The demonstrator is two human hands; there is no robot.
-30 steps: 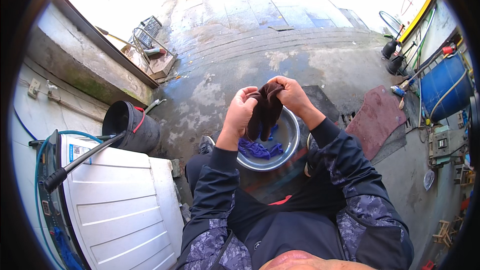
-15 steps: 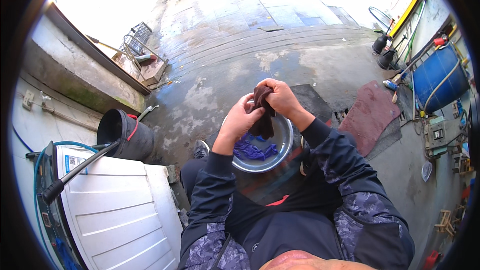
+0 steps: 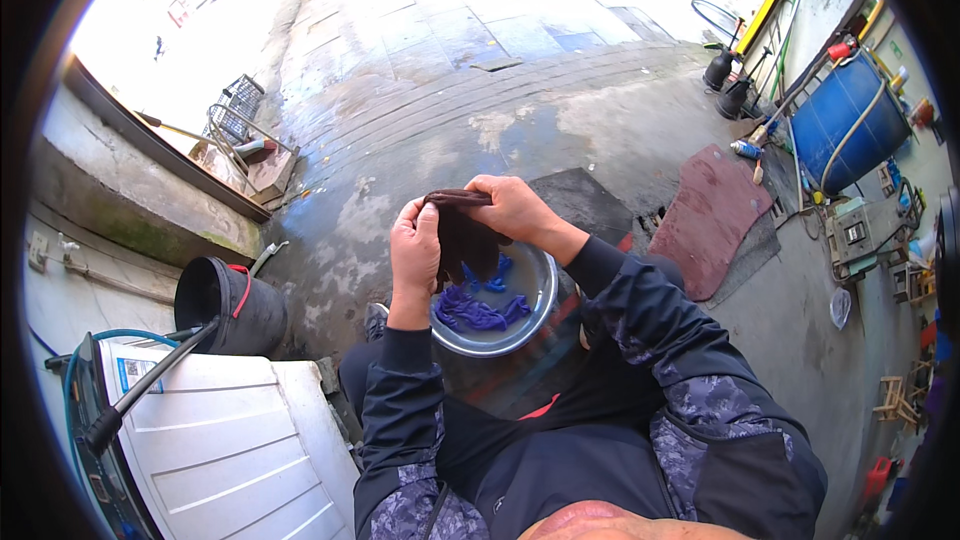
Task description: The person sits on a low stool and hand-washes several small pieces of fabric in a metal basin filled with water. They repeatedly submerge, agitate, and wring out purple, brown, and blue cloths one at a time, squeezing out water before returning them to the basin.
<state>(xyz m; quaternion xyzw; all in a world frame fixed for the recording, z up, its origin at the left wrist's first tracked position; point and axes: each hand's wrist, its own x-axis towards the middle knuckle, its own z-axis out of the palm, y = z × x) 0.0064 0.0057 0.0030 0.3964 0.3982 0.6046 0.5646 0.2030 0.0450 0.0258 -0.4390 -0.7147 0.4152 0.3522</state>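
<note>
Stretched between my two hands is a dark brown cloth (image 3: 468,240), its upper edge pinched at both ends and the rest hanging down. My left hand (image 3: 413,252) grips the left end, thumb up. The right end is in the closed fingers of my right hand (image 3: 512,208). Right below the cloth stands a round metal basin (image 3: 545,312) on the floor between my feet. Bunched purple-blue cloth (image 3: 470,312) lies in the basin, and a brighter blue piece (image 3: 497,275) shows behind it, partly covered by the hanging brown cloth.
To the left are a white ridged appliance or lid (image 3: 215,430) and a black bucket (image 3: 240,315) with a red handle. A reddish mat (image 3: 712,225) lies at the right, near a blue barrel (image 3: 850,125). Two black sprayers (image 3: 735,95) stand at the far right.
The brown cloth was bunched between my hands and is now spread out along its upper edge. My hands have moved apart. The whole view has shifted slightly.
</note>
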